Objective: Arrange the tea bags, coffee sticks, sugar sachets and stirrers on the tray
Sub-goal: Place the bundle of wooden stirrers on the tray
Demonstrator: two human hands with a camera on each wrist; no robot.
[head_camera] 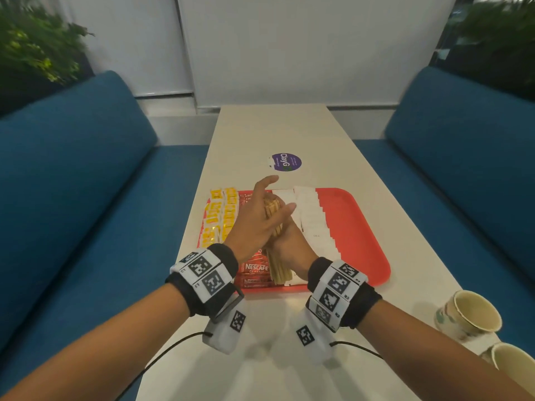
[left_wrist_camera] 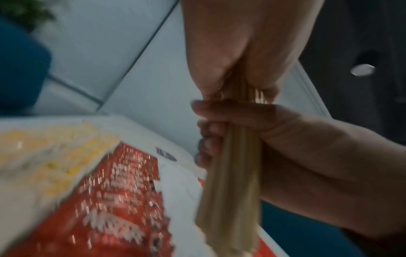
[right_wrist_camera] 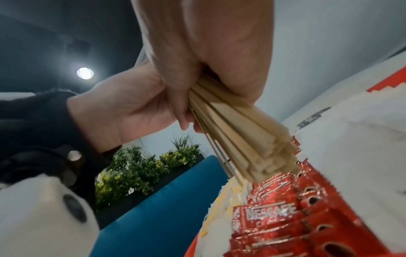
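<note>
Both hands are on the stirrers (head_camera: pixel 277 264), a thick bundle of wooden sticks held above the near middle of the tray (head_camera: pixel 364 227). The right hand (head_camera: pixel 292 247) has its fingers curled tight round the bundle's middle (the left wrist view shows them wrapped right round). The left hand (head_camera: pixel 257 218) lies flat against the top of the bundle, fingers (head_camera: pixel 267 180) straight and a little apart, thumb (head_camera: pixel 285 211) across the sticks. The lower ends fan out just above the coffee sticks (head_camera: pixel 254 270), red packs in a row up the tray left of centre. Yellow tea bags (head_camera: pixel 221 215) line the tray's left edge, two columns of them. White sugar sachets (head_camera: pixel 315 218) overlap in rows through the middle, with bare red tray at the right edge. The tray sits on the table (head_camera: pixel 275 131), towards its near end. Two paper cups (head_camera: pixel 469 316) stand at the table's near right corner, and a purple sticker (head_camera: pixel 285 162) lies beyond the tray's far edge.
</note>
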